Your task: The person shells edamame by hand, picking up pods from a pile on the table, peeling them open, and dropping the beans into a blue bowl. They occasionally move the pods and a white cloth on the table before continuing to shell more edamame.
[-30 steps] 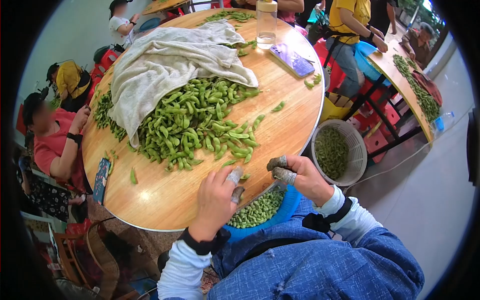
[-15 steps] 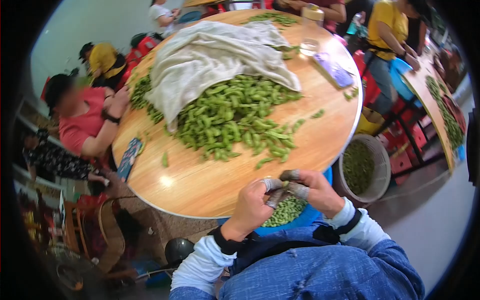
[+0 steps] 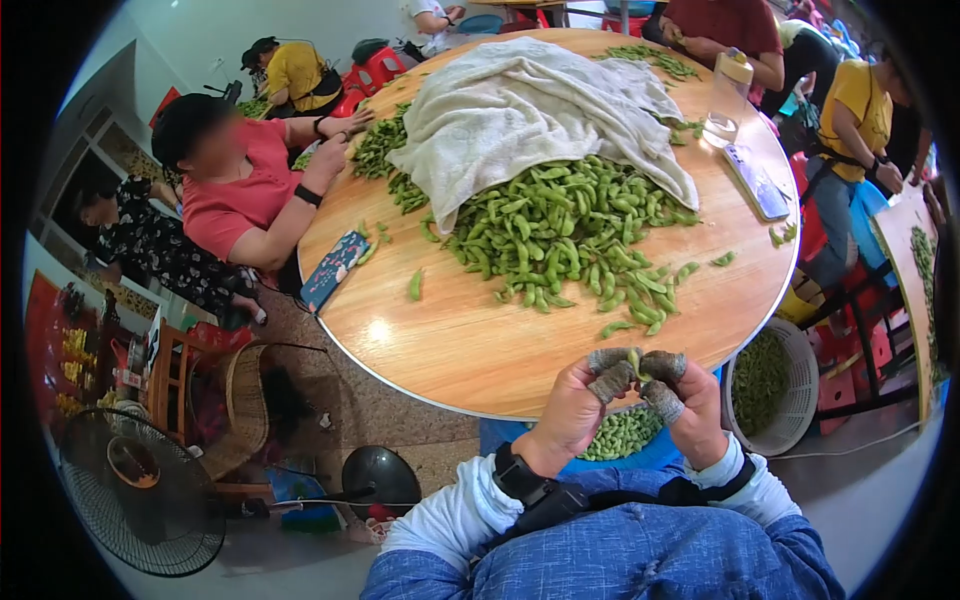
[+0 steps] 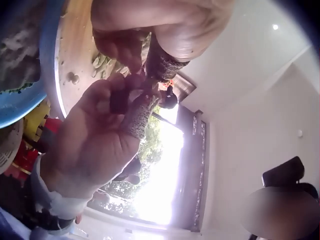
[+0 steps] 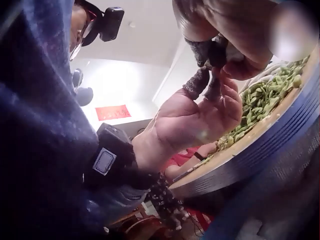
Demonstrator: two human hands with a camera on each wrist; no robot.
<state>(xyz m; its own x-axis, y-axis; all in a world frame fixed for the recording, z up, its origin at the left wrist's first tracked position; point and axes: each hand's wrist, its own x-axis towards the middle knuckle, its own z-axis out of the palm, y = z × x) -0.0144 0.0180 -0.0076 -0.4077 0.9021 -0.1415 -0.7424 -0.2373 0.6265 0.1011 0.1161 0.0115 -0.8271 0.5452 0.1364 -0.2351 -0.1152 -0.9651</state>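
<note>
In the head view, my left hand and right hand meet over the table's near edge, pinching a small green edamame pod between their fingertips. Grey knitted covers wrap the thumbs and forefingers. Just below the hands sits a blue basin with shelled green beans in it. Beyond them is a heap of edamame pods, partly under a pale cloth. Both wrist views show the covered fingertips pressed close together; the pod is mostly hidden there.
On the round wooden table lie a patterned phone-like case, a purple phone and a clear bottle. A white basket of green pods stands to the right. A person in pink sits at the left; a fan stands lower left.
The hands were apart a second ago, then came together with a pod between the fingertips. The head view has turned left, shifting the table rightward in the picture.
</note>
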